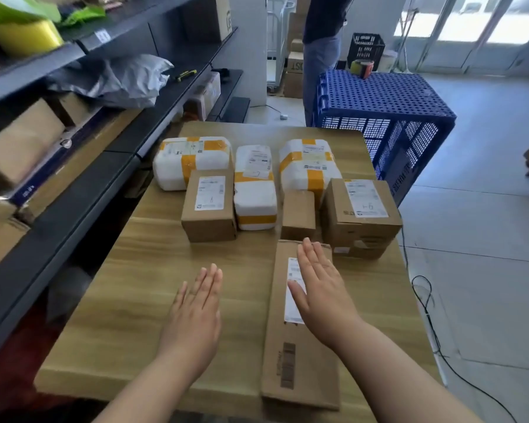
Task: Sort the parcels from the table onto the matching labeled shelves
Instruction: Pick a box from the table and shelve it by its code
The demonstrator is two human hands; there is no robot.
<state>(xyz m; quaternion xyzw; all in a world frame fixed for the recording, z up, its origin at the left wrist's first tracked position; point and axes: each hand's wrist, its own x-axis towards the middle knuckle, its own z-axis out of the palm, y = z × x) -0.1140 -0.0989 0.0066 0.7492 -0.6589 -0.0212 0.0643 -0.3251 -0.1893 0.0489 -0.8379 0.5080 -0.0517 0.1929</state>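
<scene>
A pick seems to be starting: right hand (318, 290) flat, fingers straight, over the near long box (300, 361); left hand (193, 312) flat, empty. Next, gripping its edges.

I see one parcel (300, 361) on the table (129, 300) at its near right edge. The other parcels (255, 190) sit grouped at the table's far end. Shelves (74, 209) run along the table's left side; a crate (379, 99) stands behind its far right corner.
</scene>
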